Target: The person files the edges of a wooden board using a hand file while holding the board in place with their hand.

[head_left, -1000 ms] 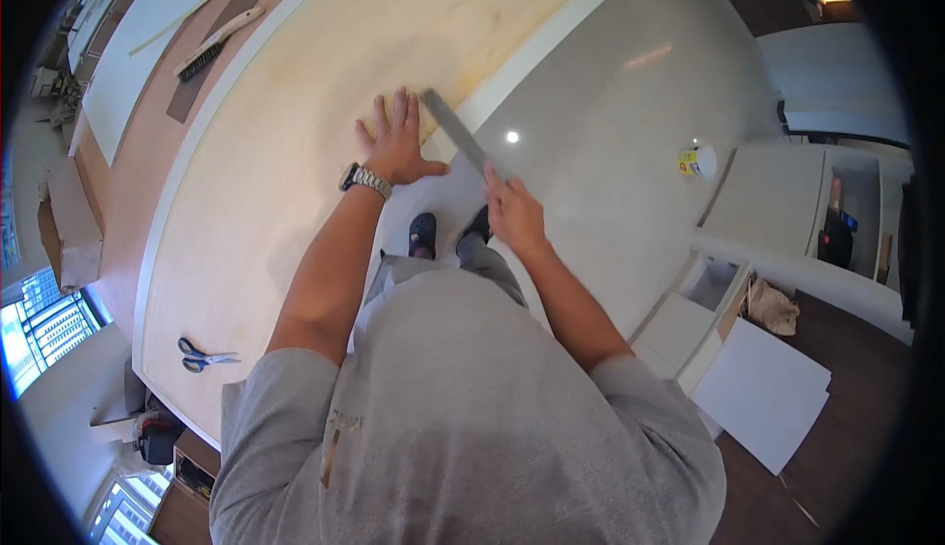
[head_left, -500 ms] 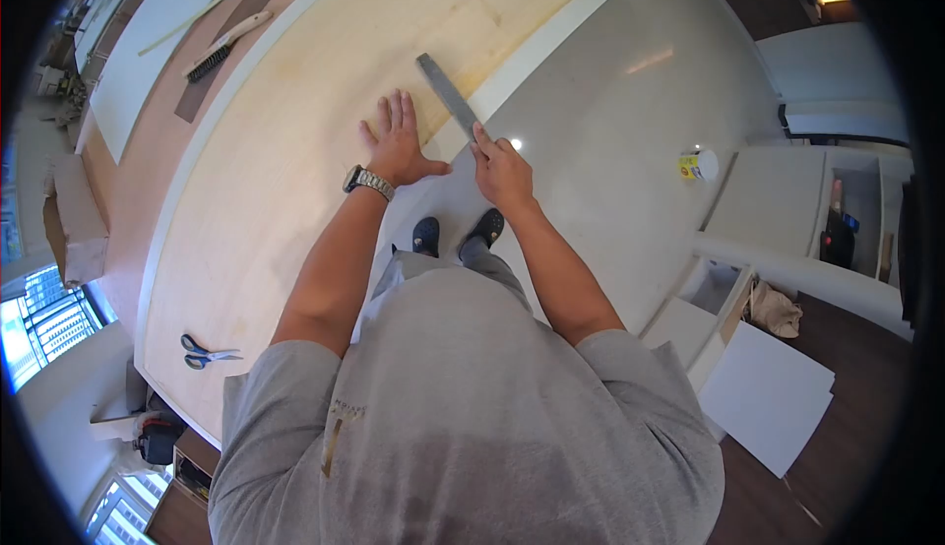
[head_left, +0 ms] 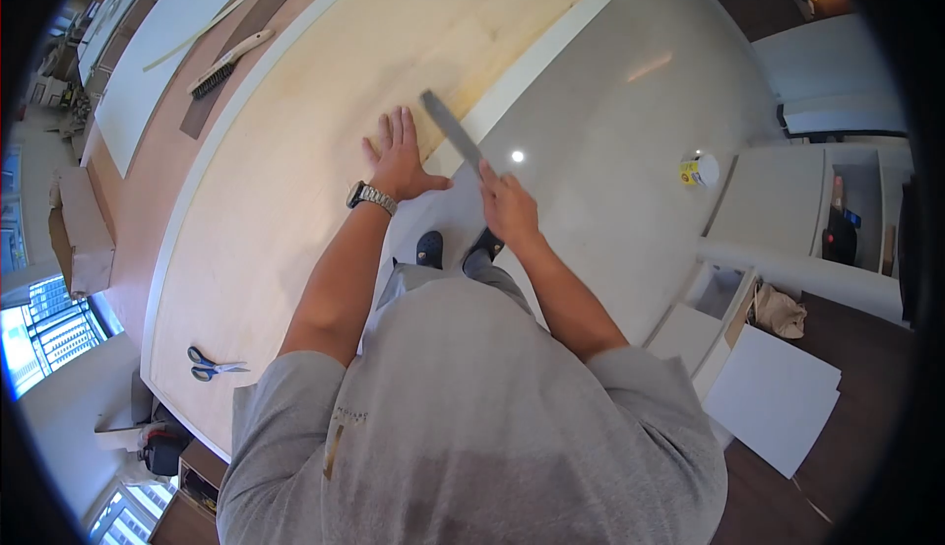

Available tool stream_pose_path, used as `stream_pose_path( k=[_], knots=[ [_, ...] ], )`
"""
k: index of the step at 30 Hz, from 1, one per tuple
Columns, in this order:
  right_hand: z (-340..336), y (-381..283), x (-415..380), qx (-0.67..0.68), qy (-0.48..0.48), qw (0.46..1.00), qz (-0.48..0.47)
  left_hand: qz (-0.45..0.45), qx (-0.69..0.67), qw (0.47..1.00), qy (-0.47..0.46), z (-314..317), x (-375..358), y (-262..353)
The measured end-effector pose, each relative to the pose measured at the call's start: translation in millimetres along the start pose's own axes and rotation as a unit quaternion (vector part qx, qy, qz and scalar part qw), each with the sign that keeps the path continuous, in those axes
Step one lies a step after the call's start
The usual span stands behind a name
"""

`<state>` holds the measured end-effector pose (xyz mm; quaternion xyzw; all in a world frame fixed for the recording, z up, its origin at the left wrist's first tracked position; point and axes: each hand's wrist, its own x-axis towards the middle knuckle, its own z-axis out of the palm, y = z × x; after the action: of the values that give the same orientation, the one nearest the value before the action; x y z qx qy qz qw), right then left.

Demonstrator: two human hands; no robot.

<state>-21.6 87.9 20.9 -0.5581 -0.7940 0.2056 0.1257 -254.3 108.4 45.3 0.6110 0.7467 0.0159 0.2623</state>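
My left hand (head_left: 400, 166) lies flat near the edge of a large pale wooden panel (head_left: 325, 82), fingers spread and thumb stretched out towards the panel's edge. A watch with a metal band sits on that wrist. In my right hand (head_left: 511, 208) is a long grey flat file (head_left: 453, 129), gripped at its near end just off the panel. The file slants away to the left across the panel's white edge strip (head_left: 536, 63), its far end over the wood.
Scissors (head_left: 215, 364) lie on the panel at left. Beyond its far edge rests a wire brush (head_left: 228, 64) with a wooden handle. On the glossy floor at right stands a yellow-and-white tub (head_left: 700, 170), near white cabinets and an open drawer (head_left: 719, 289).
My right hand has drawn the file back towards my body along the edge. The left hand stays flat in place on the panel, while the view has shifted slightly.
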Motion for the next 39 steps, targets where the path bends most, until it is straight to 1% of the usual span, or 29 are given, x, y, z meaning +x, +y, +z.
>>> stream_pose_path(
  k=[4, 5, 7, 10, 13, 16, 19, 22, 25, 28, 31, 34, 37, 38, 39],
  knots=[
    [1, -2, -23, 0.004, -0.025, 1.000, 0.012, -0.005, -0.003, 1.000, -0.003, 5, 0, -1],
    [2, -4, -18, 0.005, -0.016, 1.000, 0.013, -0.004, -0.001, 1.000, -0.006, 5, 1, -1],
    [5, -8, 21, 0.009, 0.013, 1.000, 0.005, -0.006, 0.002, 1.000, -0.006, 1, 2, 2],
    [1, -2, 39, 0.024, 0.035, 0.999, 0.009, -0.005, 0.004, 1.000, -0.006, -2, 1, 3],
    [-9, 3, 0, -0.006, -0.017, 1.000, 0.006, -0.004, -0.007, 1.000, -0.001, 2, 0, 1],
    [-1, 2, -28, 0.032, -0.021, 0.999, 0.008, -0.003, -0.003, 1.000, 0.000, 1, 2, 0],
    [7, 7, 24, -0.023, 0.026, 0.999, 0.001, -0.005, 0.003, 1.000, -0.011, 4, -1, 2],
    [-7, 18, 71, 0.019, 0.029, 0.998, 0.054, -0.007, 0.007, 1.000, -0.016, -5, 2, 4],
    [-17, 34, 47, -0.045, 0.024, 0.998, 0.037, -0.005, 0.008, 1.000, -0.019, -4, 1, 5],
    [-24, 41, -15, -0.019, -0.038, 0.998, 0.042, -0.008, 0.009, 1.000, -0.022, -4, 0, 6],
    [-10, 43, -8, 0.019, -0.008, 0.999, 0.025, -0.016, 0.012, 1.000, -0.023, -5, 0, 6],
    [-5, 37, 58, -0.001, 0.020, 1.000, -0.010, -0.018, 0.018, 0.999, -0.027, -2, 1, 6],
    [-18, 28, 67, 0.009, 0.005, 1.000, 0.009, -0.013, 0.024, 0.999, -0.031, -4, 3, 6],
    [-19, 32, 54, 0.014, 0.000, 1.000, 0.004, -0.013, 0.025, 0.999, -0.031, -4, 2, 6],
    [-18, 38, 22, 0.018, -0.009, 1.000, 0.000, -0.016, 0.024, 0.999, -0.034, -3, 2, 5]
  ],
)
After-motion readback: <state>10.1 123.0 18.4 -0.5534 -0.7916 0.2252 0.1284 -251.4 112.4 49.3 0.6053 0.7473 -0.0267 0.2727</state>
